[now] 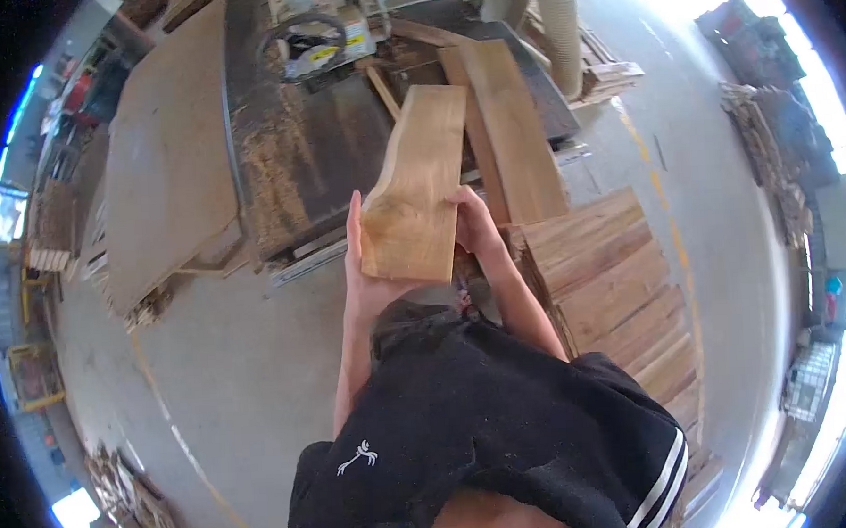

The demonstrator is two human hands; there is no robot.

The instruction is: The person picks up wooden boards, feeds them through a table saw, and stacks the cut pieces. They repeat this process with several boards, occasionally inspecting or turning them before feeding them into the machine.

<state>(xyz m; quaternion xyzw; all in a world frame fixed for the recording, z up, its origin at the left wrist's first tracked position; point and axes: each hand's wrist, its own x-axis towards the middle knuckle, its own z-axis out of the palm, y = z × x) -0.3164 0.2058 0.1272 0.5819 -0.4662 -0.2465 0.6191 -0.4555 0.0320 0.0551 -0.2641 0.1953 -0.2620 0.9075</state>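
Observation:
A wooden board (419, 179) with one wavy edge is held up in front of my chest, its far end over the machine table. My left hand (362, 262) supports its near left corner, with the fingers along the left edge and partly beneath. On the right edge, my right hand (473, 216) grips the board, thumb on top; its other fingers are partly hidden. Just right of the held board, a wider plank (516, 128) lies on the dark machine table (341, 117).
Sawdust covers the machine table's left part. A large brown panel (173, 162) stands to the left. Stacked planks (617, 284) are at my right. A ribbed hose (564, 31) rises behind the table. Wood scraps (131, 503) lie on the floor at lower left.

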